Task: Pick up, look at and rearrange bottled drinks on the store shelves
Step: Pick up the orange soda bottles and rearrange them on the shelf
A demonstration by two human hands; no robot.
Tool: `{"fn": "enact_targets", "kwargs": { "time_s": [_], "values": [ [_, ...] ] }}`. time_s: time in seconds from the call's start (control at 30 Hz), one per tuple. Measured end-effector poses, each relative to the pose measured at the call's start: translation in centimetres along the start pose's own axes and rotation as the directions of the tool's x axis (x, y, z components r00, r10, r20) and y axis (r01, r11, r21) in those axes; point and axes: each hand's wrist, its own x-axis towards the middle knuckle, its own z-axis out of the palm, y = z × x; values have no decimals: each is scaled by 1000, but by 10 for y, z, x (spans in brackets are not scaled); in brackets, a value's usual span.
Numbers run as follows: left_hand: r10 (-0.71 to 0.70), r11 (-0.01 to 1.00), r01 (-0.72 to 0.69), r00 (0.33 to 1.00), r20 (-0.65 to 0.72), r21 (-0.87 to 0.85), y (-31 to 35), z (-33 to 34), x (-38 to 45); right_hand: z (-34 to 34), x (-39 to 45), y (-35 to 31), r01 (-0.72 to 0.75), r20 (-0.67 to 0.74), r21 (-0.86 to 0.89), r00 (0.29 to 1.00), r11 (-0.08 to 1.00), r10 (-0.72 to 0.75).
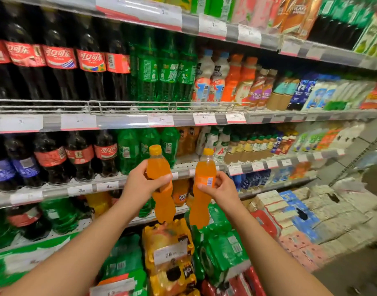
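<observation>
Nearest the camera, two bare forearms reached up from the lower corners toward the middle of the view. Between them, at about six o'clock, stood shrink-wrapped multipacks: an orange soda pack (168,253) carrying a white price card, and a green soda pack (224,251) just beside it at its three o'clock.

The left hand (140,184) grasped the left orange bottle (162,184) around its upper body, fingers wrapped across the front and covering the label area. The bottle stood nearly upright, its yellow-orange cap at twelve o'clock, its base hanging just above the orange multipack.

The right hand (222,189) gripped the right orange bottle (203,189) at its label band, thumb on the front, fingers curled behind. This bottle leaned slightly, cap toward one o'clock, with a barcode patch facing the camera. The two bottles were held side by side, near each other but apart, in front of the lower shelf edge (83,189) with its white price tags.

Farther back, at ten o'clock of the hands, small cola bottles (81,157) with red labels stood on that shelf, with green soda bottles (128,150) to their three o'clock. Beyond, on the shelf above, tall cola bottles (59,60) filled the eleven o'clock region and tall green bottles (166,69) stood at twelve. At three o'clock, stacked cartons (311,214) lay on the floor.
</observation>
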Motion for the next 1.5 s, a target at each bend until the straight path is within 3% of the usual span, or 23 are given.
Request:
{"fn": "enact_targets", "kwargs": {
  "time_s": [0.3,0.5,0.73,1.17,1.4,1.5],
  "values": [
    [76,949,-8,976,-203,314,-3,71,50,-43,86,16,83,-116,-115,989,990,-96],
    [98,920,46,935,-341,390,-7,120,104,-43,163,14,185,-58,-119,979,975,-193],
    [153,878,89,878,-454,469,-10,166,145,-16,214,15,215,-112,-161,966,963,-234],
    [184,729,159,892,-413,666,-19,188,194,2,243,15,160,-85,-347,976,924,-200],
    [184,583,248,888,-423,774,-30,187,213,-5,251,12,150,-80,-567,969,810,-236],
    [174,562,277,882,-439,780,-32,189,218,-7,253,10,215,-18,-653,954,726,-300]
  ]
}}
